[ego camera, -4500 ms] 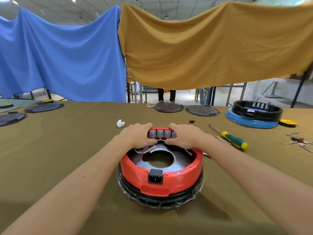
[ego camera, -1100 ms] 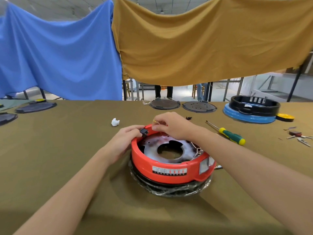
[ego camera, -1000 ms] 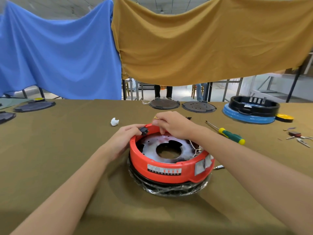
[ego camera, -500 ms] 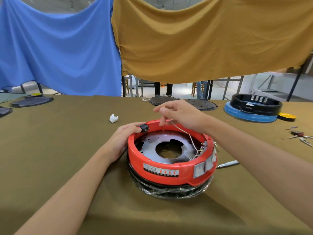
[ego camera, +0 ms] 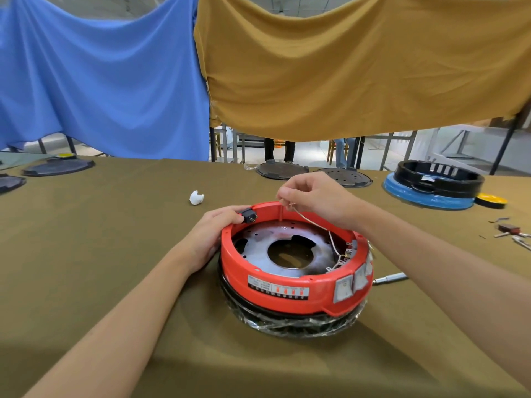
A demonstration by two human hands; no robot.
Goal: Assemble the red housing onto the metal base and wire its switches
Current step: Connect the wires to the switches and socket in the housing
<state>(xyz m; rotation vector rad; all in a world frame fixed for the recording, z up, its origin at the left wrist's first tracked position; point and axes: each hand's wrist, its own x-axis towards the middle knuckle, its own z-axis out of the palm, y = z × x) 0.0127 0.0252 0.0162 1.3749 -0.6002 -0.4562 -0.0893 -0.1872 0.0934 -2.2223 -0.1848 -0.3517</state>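
The red ring housing [ego camera: 260, 275] sits on the round metal base [ego camera: 258, 239], over a black, plastic-wrapped ring [ego camera: 290, 320]. Grey rocker switches [ego camera: 352, 282] face front right, their terminals [ego camera: 346, 252] showing inside the rim. My left hand [ego camera: 212, 234] grips the housing's far-left rim, fingers at the black power socket [ego camera: 249, 216]. My right hand [ego camera: 316, 196] hovers above the far rim and pinches the end of a thin pale wire [ego camera: 316, 224], which runs down to the switch terminals.
A screwdriver shaft [ego camera: 389, 278] pokes out from behind the housing at right. A white scrap [ego camera: 196, 197] lies far left. Dark round plates [ego camera: 283, 170] and a black-on-blue housing [ego camera: 434, 185] stand at the table's far edge. Small metal parts [ego camera: 510, 232] lie far right.
The housing was turned, so the socket now faces far left and the switches front right. My right hand lifted from the rim, drawing the wire up and taut. My left hand stayed at the socket.
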